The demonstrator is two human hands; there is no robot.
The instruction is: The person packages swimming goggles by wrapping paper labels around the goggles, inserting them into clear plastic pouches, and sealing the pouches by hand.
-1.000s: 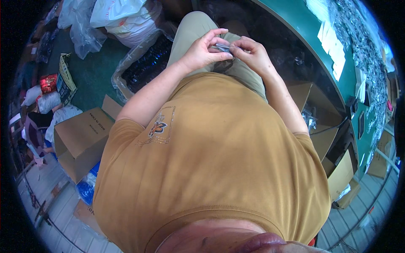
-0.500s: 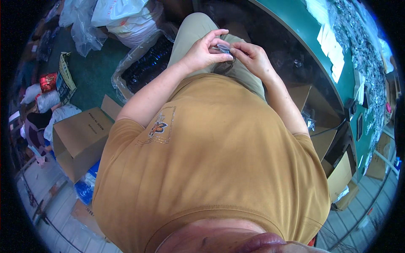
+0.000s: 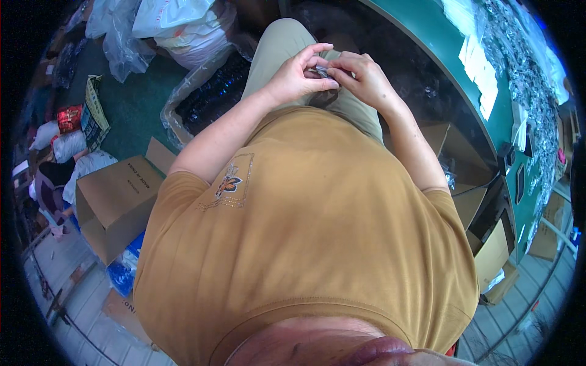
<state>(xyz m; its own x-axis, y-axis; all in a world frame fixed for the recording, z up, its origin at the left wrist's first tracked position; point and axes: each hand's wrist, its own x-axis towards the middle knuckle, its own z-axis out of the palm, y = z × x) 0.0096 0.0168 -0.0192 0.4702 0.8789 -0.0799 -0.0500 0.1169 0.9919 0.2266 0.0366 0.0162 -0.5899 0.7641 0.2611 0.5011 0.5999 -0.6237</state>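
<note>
My left hand (image 3: pixel 298 76) and my right hand (image 3: pixel 361 78) meet in front of my chest, above my lap in beige trousers (image 3: pixel 278 46). Between their fingertips they pinch a small grey metal part (image 3: pixel 322 71). Both hands have fingers closed on it. The part is mostly hidden by the fingers, so its shape is unclear. My ochre shirt (image 3: pixel 305 232) fills the lower middle of the view.
A green table (image 3: pixel 455 55) curves along the right, with white paper slips (image 3: pixel 479 73) and a heap of small shiny parts (image 3: pixel 525 73). An open brown carton (image 3: pixel 116 201) stands at the left. Plastic bags (image 3: pixel 177 24) and a bin of dark items (image 3: pixel 210 91) lie beyond my knee.
Both hands stay together on the small part; the fingers shift slightly. Nothing else has moved.
</note>
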